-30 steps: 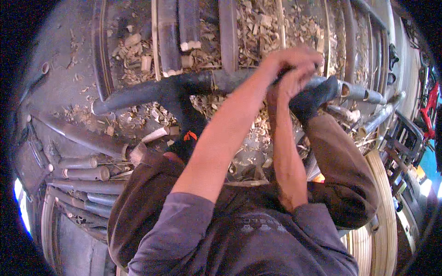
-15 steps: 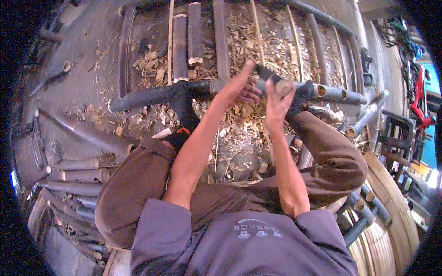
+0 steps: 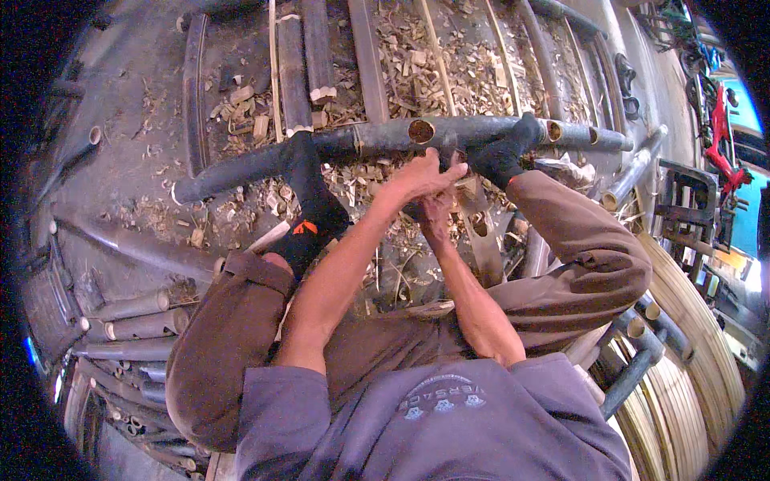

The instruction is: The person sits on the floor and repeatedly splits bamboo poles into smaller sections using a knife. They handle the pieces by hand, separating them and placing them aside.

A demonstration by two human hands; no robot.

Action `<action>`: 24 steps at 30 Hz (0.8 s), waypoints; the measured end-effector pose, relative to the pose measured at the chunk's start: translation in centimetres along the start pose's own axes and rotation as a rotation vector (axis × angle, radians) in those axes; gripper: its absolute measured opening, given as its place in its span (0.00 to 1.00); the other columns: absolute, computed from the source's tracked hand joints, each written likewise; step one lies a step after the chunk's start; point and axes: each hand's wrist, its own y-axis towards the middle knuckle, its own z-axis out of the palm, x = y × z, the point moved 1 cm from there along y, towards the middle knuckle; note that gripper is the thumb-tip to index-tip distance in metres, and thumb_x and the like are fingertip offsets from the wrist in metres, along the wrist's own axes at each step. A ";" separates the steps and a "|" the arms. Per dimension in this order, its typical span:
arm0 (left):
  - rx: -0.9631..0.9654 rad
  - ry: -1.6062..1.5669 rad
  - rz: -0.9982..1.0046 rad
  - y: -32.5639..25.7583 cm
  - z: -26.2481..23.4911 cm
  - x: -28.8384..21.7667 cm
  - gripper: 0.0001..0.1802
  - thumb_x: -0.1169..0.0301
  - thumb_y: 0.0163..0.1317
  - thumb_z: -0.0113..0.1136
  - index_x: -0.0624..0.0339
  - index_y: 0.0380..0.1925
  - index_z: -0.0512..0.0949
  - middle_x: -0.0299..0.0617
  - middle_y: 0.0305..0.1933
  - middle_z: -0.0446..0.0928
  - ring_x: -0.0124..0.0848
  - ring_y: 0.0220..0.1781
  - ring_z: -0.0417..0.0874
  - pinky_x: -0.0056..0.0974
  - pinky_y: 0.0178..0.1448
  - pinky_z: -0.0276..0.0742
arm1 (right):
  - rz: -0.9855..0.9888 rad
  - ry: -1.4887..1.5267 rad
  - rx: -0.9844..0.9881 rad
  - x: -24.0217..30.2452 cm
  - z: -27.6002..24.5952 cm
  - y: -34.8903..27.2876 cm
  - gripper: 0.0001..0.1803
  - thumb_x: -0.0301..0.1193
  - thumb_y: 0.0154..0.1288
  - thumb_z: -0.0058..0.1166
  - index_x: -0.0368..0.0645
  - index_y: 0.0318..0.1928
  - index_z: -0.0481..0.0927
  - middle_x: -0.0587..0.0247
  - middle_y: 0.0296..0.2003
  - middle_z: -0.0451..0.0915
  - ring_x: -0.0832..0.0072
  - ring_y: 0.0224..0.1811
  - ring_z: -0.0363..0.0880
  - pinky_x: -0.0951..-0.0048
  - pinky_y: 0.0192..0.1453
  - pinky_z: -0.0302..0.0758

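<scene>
While the person sits with knees spread and legs bent inward, the two hands meet close together just on the near side of a dark bamboo pole (image 3: 377, 138) that lies crosswise in front. The left hand (image 3: 415, 178) is uppermost, its fingers partly bent and reaching toward the pole, and the right hand (image 3: 435, 212) sits just below it, largely covered. Something dark shows around them, but whether either hand grasps it cannot be told.

The pole has a round hole (image 3: 421, 131) cut in its upper side, directly beyond the left hand, and further openings toward its right end. The left foot (image 3: 309, 176) and the right foot (image 3: 501, 152), both in dark footwear, lie over the pole on either side of the hands. Beside the right hand, a dark bamboo piece (image 3: 488, 256) with an oval opening slants down toward the right thigh.

Beyond the pole, thick bamboo lengths (image 3: 369, 64) and thin pale strips (image 3: 437, 56) run away from it, with wood chips (image 3: 245, 112) scattered on the floor between them. Bamboo tubes (image 3: 148, 325) lie at the left; a bundle of pale slats (image 3: 698, 329) curves along the right.
</scene>
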 end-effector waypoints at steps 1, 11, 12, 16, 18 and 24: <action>-0.017 0.052 -0.012 -0.1 -0.5 0.5 0.54 0.29 0.56 0.42 0.78 0.55 0.63 0.75 0.50 0.72 0.59 0.57 0.75 0.52 0.61 0.69 | 0.005 0.023 -0.023 -0.4 1.2 -0.1 0.27 0.42 0.62 0.59 0.39 0.54 0.68 0.66 0.44 0.73 0.75 0.45 0.72 0.73 0.48 0.72; -0.377 -0.207 0.167 5.3 -3.5 -2.6 0.45 0.35 0.63 0.38 0.74 0.51 0.71 0.71 0.47 0.75 0.62 0.53 0.76 0.54 0.57 0.71 | 0.071 0.163 0.014 5.1 1.3 11.0 0.15 0.34 0.70 0.44 0.40 0.52 0.73 0.64 0.41 0.79 0.76 0.41 0.75 0.71 0.47 0.73; -0.338 -0.177 0.174 5.1 -7.8 -6.1 0.44 0.36 0.64 0.39 0.75 0.51 0.71 0.72 0.45 0.75 0.63 0.51 0.76 0.54 0.55 0.71 | 0.046 0.100 0.063 6.9 0.8 13.2 0.12 0.31 0.69 0.44 0.39 0.46 0.77 0.66 0.37 0.81 0.77 0.37 0.76 0.72 0.43 0.75; -0.435 -0.170 0.225 3.2 -7.3 -8.8 0.35 0.44 0.66 0.42 0.73 0.42 0.73 0.69 0.38 0.77 0.64 0.46 0.77 0.56 0.50 0.72 | -0.025 0.115 0.010 6.8 0.0 11.7 0.17 0.31 0.68 0.48 0.38 0.54 0.72 0.63 0.45 0.79 0.75 0.44 0.75 0.72 0.49 0.73; -0.285 -0.072 0.148 3.4 -5.7 -6.2 0.37 0.41 0.65 0.41 0.72 0.43 0.72 0.69 0.39 0.77 0.63 0.47 0.77 0.56 0.52 0.71 | -0.012 0.162 0.012 4.9 0.1 9.4 0.21 0.33 0.68 0.49 0.39 0.58 0.69 0.63 0.48 0.77 0.75 0.46 0.75 0.72 0.51 0.73; -0.087 -0.030 0.037 1.2 -1.5 1.4 0.47 0.34 0.63 0.38 0.77 0.49 0.70 0.70 0.45 0.76 0.62 0.51 0.77 0.54 0.57 0.69 | 0.146 0.247 -0.077 -2.9 3.5 2.4 0.37 0.40 0.68 0.51 0.41 0.70 0.51 0.56 0.62 0.62 0.69 0.61 0.63 0.70 0.64 0.61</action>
